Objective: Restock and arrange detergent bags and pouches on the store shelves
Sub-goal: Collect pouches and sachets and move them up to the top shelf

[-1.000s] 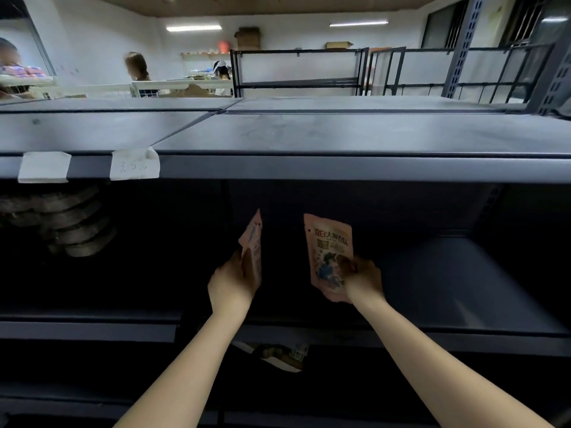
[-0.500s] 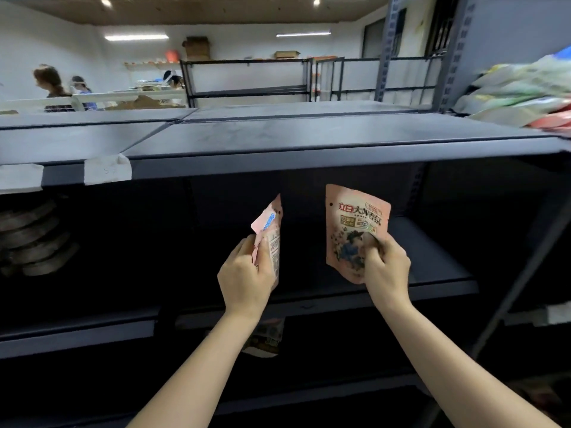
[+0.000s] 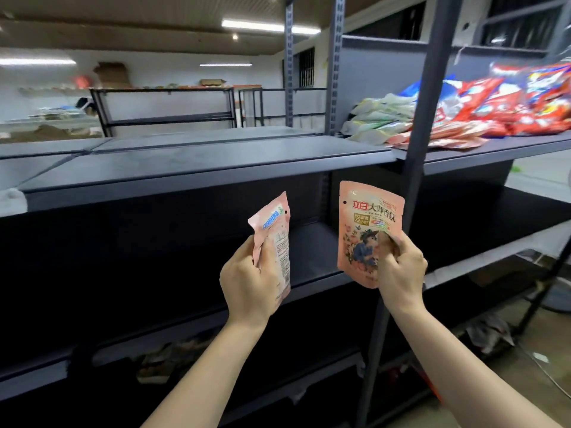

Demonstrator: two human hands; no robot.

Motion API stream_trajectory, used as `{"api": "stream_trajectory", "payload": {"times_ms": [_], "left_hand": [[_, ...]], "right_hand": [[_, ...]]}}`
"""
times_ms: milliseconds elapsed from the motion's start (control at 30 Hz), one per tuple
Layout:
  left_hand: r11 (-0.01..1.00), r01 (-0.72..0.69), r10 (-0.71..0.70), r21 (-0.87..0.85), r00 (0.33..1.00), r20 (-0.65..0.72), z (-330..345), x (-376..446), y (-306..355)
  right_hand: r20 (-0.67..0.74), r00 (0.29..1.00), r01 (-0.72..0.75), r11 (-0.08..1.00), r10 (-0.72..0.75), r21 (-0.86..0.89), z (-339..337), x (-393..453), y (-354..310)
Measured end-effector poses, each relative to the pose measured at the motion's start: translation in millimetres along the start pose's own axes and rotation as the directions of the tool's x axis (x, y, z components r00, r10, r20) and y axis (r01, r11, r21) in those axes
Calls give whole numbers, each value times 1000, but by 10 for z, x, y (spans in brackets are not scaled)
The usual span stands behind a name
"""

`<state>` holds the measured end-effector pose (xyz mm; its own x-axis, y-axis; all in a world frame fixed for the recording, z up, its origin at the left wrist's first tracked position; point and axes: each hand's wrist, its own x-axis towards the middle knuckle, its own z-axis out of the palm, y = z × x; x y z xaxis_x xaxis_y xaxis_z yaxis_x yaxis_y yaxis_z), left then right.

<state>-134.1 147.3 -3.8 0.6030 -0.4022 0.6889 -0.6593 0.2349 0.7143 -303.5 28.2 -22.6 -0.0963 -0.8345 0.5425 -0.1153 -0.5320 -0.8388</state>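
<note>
Two pink pouches up in the air, in front of the dark middle shelf (image 3: 312,261). Left hand (image 3: 247,281) wrapped round the lower half of one pouch (image 3: 276,242), turned edge-on. Right hand (image 3: 400,270) pinching the other pouch (image 3: 366,230) at its lower right corner, print facing out. Probably light, soft, slick plastic, so best gripped low near the bottom. Mixed bags piled at the right end of the top shelf (image 3: 216,162).

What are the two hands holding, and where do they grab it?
Left hand grips a pink pouch by its lower edge; right hand pinches another pink pouch at its lower right side.
</note>
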Motion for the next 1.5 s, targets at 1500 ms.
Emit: {"api": "stream_trajectory", "payload": {"times_ms": [1500], "left_hand": [[873,-105,321,477,860,-398,5174,1886,1881]], "right_hand": [[-126,974,188,982,-186,6,-2529,4980,1731]]}}
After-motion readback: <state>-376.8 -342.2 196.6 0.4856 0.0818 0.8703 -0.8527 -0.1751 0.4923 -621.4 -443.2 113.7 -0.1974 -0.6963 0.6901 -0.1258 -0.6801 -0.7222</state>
